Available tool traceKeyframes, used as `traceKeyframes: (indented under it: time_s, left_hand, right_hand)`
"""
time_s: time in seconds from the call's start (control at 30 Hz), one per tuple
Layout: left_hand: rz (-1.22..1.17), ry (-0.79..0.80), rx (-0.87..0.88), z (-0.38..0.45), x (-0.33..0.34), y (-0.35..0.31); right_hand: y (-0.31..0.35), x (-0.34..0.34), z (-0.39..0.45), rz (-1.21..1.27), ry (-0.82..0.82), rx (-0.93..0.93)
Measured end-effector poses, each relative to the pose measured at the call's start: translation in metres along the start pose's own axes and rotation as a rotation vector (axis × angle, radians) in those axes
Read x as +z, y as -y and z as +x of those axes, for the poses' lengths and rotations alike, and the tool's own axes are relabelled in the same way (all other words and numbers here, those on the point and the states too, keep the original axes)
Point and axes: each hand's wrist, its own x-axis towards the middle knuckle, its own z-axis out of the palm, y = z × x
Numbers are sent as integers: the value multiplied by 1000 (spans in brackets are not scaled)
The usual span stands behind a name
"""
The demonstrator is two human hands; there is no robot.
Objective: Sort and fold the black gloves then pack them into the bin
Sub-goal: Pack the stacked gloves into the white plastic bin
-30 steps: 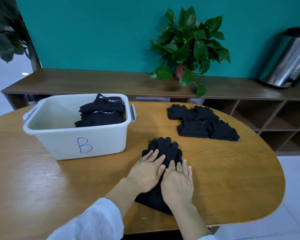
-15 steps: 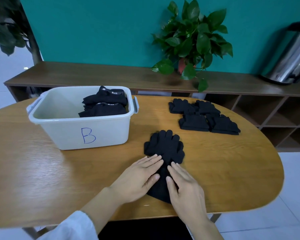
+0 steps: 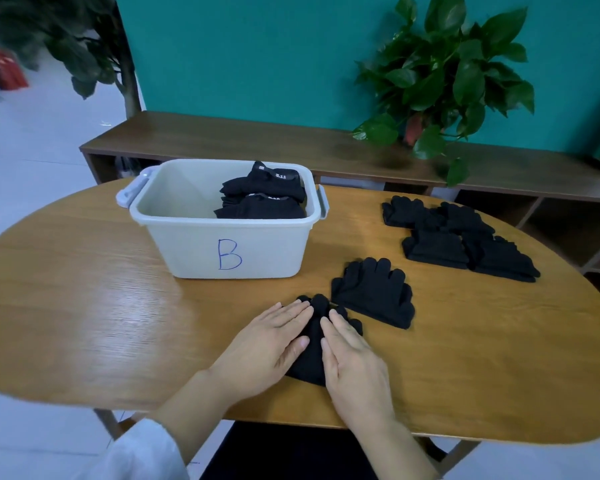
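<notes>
Both hands, left hand [image 3: 269, 344] and right hand [image 3: 352, 355], lie flat-fingered smoothing a black glove [image 3: 312, 358] at the table's near edge, so next it looks like folding it, then into the bin [image 3: 222, 233].

Left hand [image 3: 269, 344], right hand [image 3: 352, 358] flat, fingers straight, side by side.

left arm: white sleeve [image 3: 142, 452] | hands: bare | forearms: uncovered
</notes>
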Motion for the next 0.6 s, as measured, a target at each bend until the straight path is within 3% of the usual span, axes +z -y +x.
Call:
traceKeyframes:
  time_s: [0.33, 0.5, 0.6]
  left_hand:
    - [-32, -136, -170, -31, -12, 12]
    - [-225, -217, -402, -44, -36, 10]
    - [-199, -209, -535, -51, -46, 13]
  right_hand:
    - [7, 16, 25, 43, 91, -212]
    - [10, -6, 47, 56, 234, -325]
    - [28, -23, 67, 15, 366, -420]
